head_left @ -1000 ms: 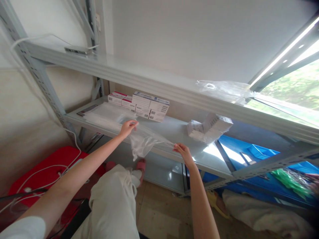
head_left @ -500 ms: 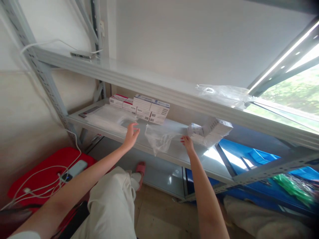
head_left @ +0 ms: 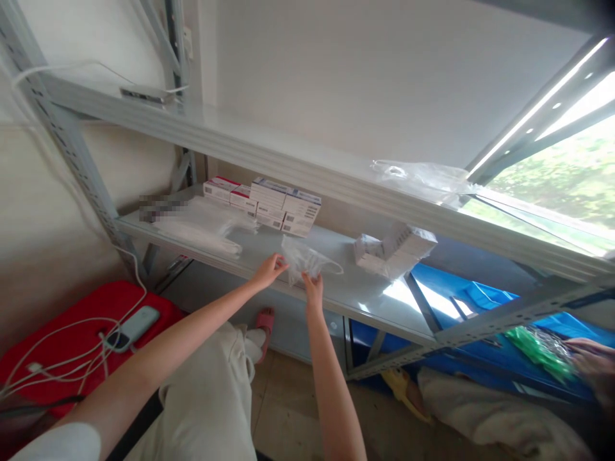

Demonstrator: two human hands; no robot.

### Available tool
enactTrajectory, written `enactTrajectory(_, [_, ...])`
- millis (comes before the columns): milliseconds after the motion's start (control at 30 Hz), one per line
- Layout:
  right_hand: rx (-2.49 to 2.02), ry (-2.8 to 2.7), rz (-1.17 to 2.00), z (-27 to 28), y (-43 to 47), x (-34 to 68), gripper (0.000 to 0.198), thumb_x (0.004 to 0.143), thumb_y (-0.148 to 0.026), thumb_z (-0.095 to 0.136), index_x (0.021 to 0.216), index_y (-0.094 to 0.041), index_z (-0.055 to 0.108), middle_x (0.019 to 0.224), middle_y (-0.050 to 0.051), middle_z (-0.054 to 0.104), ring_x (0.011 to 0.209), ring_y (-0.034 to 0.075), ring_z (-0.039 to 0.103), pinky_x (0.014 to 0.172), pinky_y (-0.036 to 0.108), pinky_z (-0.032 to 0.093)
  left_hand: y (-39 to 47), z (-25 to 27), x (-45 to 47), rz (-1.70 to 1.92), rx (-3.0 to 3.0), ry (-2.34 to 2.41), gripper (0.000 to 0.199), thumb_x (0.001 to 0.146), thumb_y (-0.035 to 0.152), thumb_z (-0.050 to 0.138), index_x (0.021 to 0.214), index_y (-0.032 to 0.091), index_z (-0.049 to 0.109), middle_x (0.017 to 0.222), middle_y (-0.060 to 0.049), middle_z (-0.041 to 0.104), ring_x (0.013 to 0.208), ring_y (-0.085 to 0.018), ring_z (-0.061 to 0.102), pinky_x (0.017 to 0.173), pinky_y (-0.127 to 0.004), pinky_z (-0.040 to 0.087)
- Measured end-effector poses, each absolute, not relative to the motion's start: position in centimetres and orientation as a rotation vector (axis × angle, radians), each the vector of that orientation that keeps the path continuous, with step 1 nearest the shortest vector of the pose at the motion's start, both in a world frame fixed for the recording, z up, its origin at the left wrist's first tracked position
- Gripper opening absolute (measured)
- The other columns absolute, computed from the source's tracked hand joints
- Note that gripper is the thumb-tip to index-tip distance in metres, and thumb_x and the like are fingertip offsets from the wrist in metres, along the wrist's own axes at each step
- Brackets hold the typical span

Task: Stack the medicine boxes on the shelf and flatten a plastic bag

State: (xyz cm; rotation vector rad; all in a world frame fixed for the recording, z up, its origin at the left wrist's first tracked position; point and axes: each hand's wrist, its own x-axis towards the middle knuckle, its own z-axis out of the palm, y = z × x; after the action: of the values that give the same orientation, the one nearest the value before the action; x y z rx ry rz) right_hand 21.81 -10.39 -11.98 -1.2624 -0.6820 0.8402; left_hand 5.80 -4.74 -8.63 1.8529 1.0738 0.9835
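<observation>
A clear plastic bag is held over the front part of the middle shelf, crumpled, with a loop-like handle sticking out to the right. My left hand pinches the bag's left edge between thumb and fingers. At the bag's lower edge, my right hand has its fingers closed on the film. A stack of clear plastic bags lies flat on the shelf to the left of my hands. Behind the bag stand white boxes with blue tops, beside red-topped boxes.
Bagged white boxes sit on the shelf to the right. Another clear bag lies on the upper shelf. A red stool with a power bank and cables is at lower left. Another person's hand is at the right edge.
My right hand has moved left, bringing the bag's film closer to my left hand. My left hand has moved right and closed on the bag's edge. The view has shifted slightly.
</observation>
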Motion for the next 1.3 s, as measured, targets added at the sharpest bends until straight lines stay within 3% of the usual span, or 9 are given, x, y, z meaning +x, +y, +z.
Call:
enactTrajectory(167, [-1.320, -0.611, 0.933, -10.8, -9.3, 22.3, 0.042, 0.055, -0.026, 0.063, 0.096, -0.016, 0.065, 0.071, 0.000, 0.069, 0.053, 0.012, 0.056, 0.046, 0.019, 0.038, -3.2, -9.3, 6.1, 1.061, 1.716, 1.141, 0.037, 0.073, 0.033, 0.063, 0.102, 0.015, 0.050, 0.087, -0.004, 0.061, 0.068, -0.015, 0.058, 0.068, -0.029, 0.044])
enactTrajectory(267, [-1.296, -0.616, 1.017, -10.5, -9.5, 23.0, 0.035, 0.055, -0.026, 0.060, 0.088, -0.017, 0.067, 0.069, 0.000, 0.068, 0.047, 0.010, 0.053, 0.044, 0.019, 0.038, -2.9, -9.4, 5.7, 1.006, 1.705, 1.051, 0.028, 0.072, 0.036, 0.063, 0.089, 0.015, 0.057, 0.074, -0.002, 0.062, 0.059, -0.014, 0.056, 0.060, -0.026, 0.043])
enactTrajectory(433, [-1.276, -0.612, 1.047, -9.8, -9.9, 24.8, 0.033, 0.057, -0.030, 0.060, 0.088, -0.019, 0.067, 0.076, 0.002, 0.069, 0.051, 0.011, 0.054, 0.046, 0.021, 0.040, -3.7, -8.8, 5.1, 0.978, 1.650, 0.969, 0.028, 0.069, 0.041, 0.066, 0.069, 0.014, 0.058, 0.065, -0.001, 0.060, 0.058, -0.013, 0.056, 0.054, -0.022, 0.040])
enactTrajectory(633, [-1.309, -0.678, 1.010, -8.8, -10.3, 26.6, 0.031, 0.054, -0.031, 0.066, 0.083, -0.019, 0.068, 0.075, 0.001, 0.068, 0.047, 0.007, 0.046, 0.044, 0.019, 0.035, -4.2, -7.9, 3.4, 0.909, 1.488, 0.985, 0.034, 0.074, 0.049, 0.060, 0.078, 0.016, 0.052, 0.063, -0.001, 0.063, 0.045, -0.012, 0.058, 0.040, -0.019, 0.035])
enactTrajectory(767, [-1.345, -0.721, 0.992, -8.7, -11.0, 26.2, 0.036, 0.060, -0.041, 0.064, 0.089, -0.020, 0.065, 0.085, 0.003, 0.068, 0.055, 0.010, 0.053, 0.048, 0.020, 0.040, -5.0, -8.0, 3.3, 0.898, 1.375, 1.014, 0.036, 0.081, 0.048, 0.054, 0.097, 0.017, 0.046, 0.067, -0.002, 0.065, 0.043, -0.013, 0.060, 0.040, -0.019, 0.037])
enactTrajectory(867, [-1.370, -0.838, 0.954, -9.1, -11.6, 24.9, 0.051, 0.064, -0.049, 0.063, 0.108, -0.024, 0.057, 0.097, 0.003, 0.065, 0.073, 0.015, 0.060, 0.056, 0.022, 0.046, -5.9, -8.4, 3.9, 0.904, 1.325, 1.012, 0.045, 0.079, 0.039, 0.062, 0.111, 0.017, 0.039, 0.073, -0.003, 0.067, 0.043, -0.012, 0.060, 0.038, -0.018, 0.037])
enactTrajectory(1033, [-1.300, -1.058, 0.878, -10.5, -11.7, 23.6, 0.076, 0.048, -0.039, 0.077, 0.116, -0.023, 0.047, 0.098, 0.005, 0.063, 0.079, 0.018, 0.061, 0.067, 0.030, 0.050, -6.2, -8.7, 4.2, 0.980, 1.279, 1.014, 0.047, 0.074, 0.016, 0.067, 0.112, 0.015, 0.038, 0.068, 0.001, 0.066, 0.041, -0.009, 0.058, 0.040, -0.016, 0.039])
enactTrajectory(1133, [-1.362, -1.107, 0.850, -10.9, -11.7, 25.1, 0.067, 0.052, -0.037, 0.071, 0.114, -0.021, 0.051, 0.096, 0.006, 0.064, 0.072, 0.018, 0.062, 0.068, 0.033, 0.051, -5.5, -8.5, 3.2, 1.024, 1.241, 0.995, 0.045, 0.075, 0.014, 0.064, 0.112, 0.014, 0.038, 0.064, 0.002, 0.065, 0.040, -0.008, 0.057, 0.042, -0.016, 0.042])
enactTrajectory(1300, [-1.669, -1.292, 0.574, -10.0, -12.7, 30.0, 0.036, 0.068, -0.031, 0.056, 0.101, -0.019, 0.064, 0.091, 0.007, 0.068, 0.072, 0.019, 0.063, 0.074, 0.035, 0.049, -4.4, -8.4, 0.2, 1.013, 1.236, 0.952, 0.040, 0.074, 0.022, 0.067, 0.106, 0.014, 0.043, 0.063, 0.001, 0.066, 0.039, -0.007, 0.055, 0.044, -0.017, 0.045])
